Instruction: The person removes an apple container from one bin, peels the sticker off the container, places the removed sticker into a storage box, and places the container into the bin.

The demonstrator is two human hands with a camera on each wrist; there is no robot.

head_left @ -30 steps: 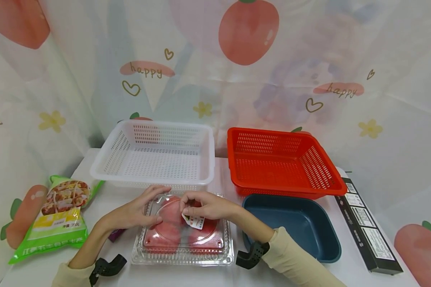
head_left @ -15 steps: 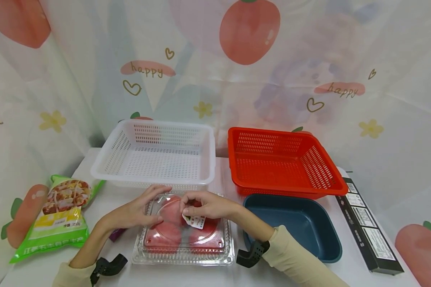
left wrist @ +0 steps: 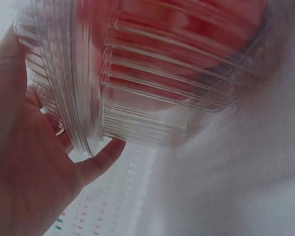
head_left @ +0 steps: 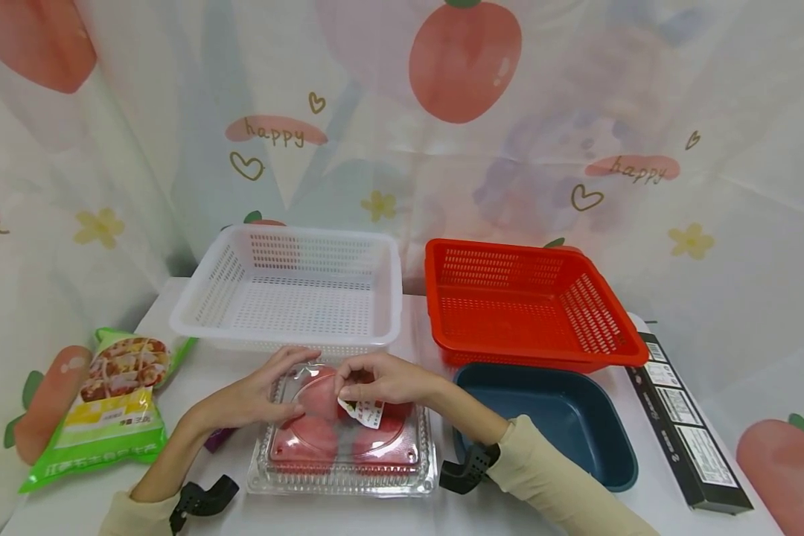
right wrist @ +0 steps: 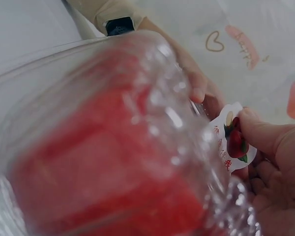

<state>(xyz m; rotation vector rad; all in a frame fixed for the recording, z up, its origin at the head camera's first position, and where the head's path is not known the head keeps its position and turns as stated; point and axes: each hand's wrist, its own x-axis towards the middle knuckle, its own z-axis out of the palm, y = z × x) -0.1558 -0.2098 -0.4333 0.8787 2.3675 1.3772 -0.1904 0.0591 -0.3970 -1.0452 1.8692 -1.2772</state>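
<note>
Your clear clamshell box (head_left: 342, 439) of red fruit sits at the tabletop's near edge, before the white basket (head_left: 295, 286). Your left hand (head_left: 257, 394) steadies its far-left corner, fingers curled on the lid. Your right hand (head_left: 382, 381) pinches the label sticker (head_left: 363, 411), now peeled slightly higher than a second ago; the seal is coming free.

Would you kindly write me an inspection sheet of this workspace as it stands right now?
Surface: white table, cloth-covered.
Job's things: clear clamshell box of red fruit, lid down; label partly peeled off the lid.
Clutter: white basket, red basket, blue tub, green snack bag, black carton.
Hands: left hand holds the box's far left edge; right hand pinches the label.
Cables: nothing seen.
Surroundings: printed curtain behind.
</note>
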